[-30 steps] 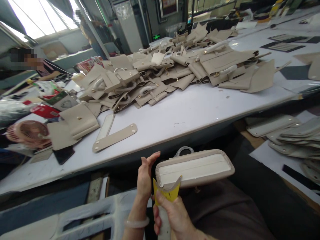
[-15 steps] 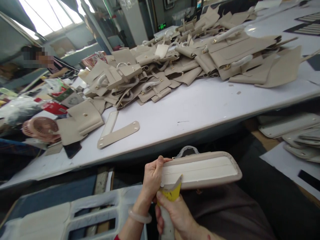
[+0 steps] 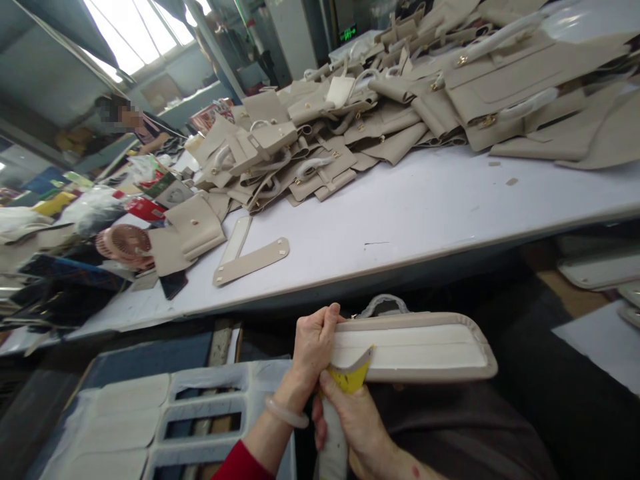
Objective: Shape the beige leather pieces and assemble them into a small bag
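Observation:
A beige handbag (image 3: 415, 346) lies on its side over my lap, its long pale base facing me. Its wrapped carry handle (image 3: 383, 303) sticks out beyond the far edge. My left hand (image 3: 314, 340), with a pale bracelet on the wrist, is closed around the left end of the bag. Just below it, my right hand (image 3: 357, 417) grips a hand tool (image 3: 347, 381) with a pale handle and a yellow, curved head. The head's pointed tip lies over the white base; whether it touches cannot be made out.
A heap of beige bag pieces (image 3: 320, 147) covers the back of the white table (image 3: 430, 207). Two long strips (image 3: 253, 262) lie near its front edge. A pink fan (image 3: 123, 245) and a person (image 3: 153, 137) are at left. A slotted white panel (image 3: 200, 403) lies below left.
The view has turned slightly left, so the table and heap sit differently in frame. Both hands keep their hold on the handbag and the tool, with little visible movement.

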`<action>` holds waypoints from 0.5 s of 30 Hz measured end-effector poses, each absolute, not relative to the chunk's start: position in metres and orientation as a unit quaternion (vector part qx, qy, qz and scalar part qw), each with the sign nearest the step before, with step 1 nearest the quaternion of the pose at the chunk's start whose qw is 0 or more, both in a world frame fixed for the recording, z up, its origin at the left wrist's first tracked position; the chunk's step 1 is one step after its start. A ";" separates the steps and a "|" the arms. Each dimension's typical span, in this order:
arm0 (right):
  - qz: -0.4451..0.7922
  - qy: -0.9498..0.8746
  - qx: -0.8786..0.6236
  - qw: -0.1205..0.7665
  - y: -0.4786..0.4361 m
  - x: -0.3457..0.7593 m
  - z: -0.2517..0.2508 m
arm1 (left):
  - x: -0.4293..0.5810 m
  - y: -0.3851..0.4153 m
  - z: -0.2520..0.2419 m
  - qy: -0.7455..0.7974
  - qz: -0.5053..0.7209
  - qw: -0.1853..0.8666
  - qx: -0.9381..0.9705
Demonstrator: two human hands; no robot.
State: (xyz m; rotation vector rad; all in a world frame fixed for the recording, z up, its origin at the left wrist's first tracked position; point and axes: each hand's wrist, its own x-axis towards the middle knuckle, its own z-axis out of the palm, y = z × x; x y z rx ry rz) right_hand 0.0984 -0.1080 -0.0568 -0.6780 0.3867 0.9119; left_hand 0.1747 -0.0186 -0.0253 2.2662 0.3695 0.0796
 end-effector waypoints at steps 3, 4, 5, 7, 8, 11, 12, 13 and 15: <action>0.398 0.202 -0.332 0.831 -0.108 0.098 -0.053 | 0.181 -0.025 -0.023 0.155 0.048 0.344 0.925; 0.391 0.210 -0.327 0.834 -0.109 0.097 -0.051 | 0.182 -0.028 -0.022 0.162 0.054 0.326 0.930; 0.390 0.219 -0.319 0.836 -0.111 0.097 -0.048 | 0.183 -0.032 -0.021 0.170 0.061 0.312 0.933; 0.398 0.233 -0.296 0.837 -0.118 0.097 -0.042 | 0.185 -0.038 -0.019 0.187 0.071 0.302 0.932; 0.405 0.234 -0.285 0.837 -0.121 0.097 -0.039 | 0.185 -0.041 -0.018 0.193 0.075 0.307 0.929; 0.427 0.201 -0.308 0.826 -0.133 0.094 -0.033 | 0.187 -0.042 -0.018 0.206 0.090 0.363 0.904; 0.435 0.181 -0.339 0.814 -0.138 0.092 -0.031 | 0.188 -0.040 -0.019 0.209 0.094 0.394 0.890; 0.448 0.157 -0.372 0.798 -0.144 0.092 -0.028 | 0.189 -0.036 -0.020 0.212 0.098 0.433 0.871; 0.478 0.104 -0.430 0.759 -0.159 0.096 -0.018 | 0.188 -0.026 -0.022 0.218 0.108 0.523 0.816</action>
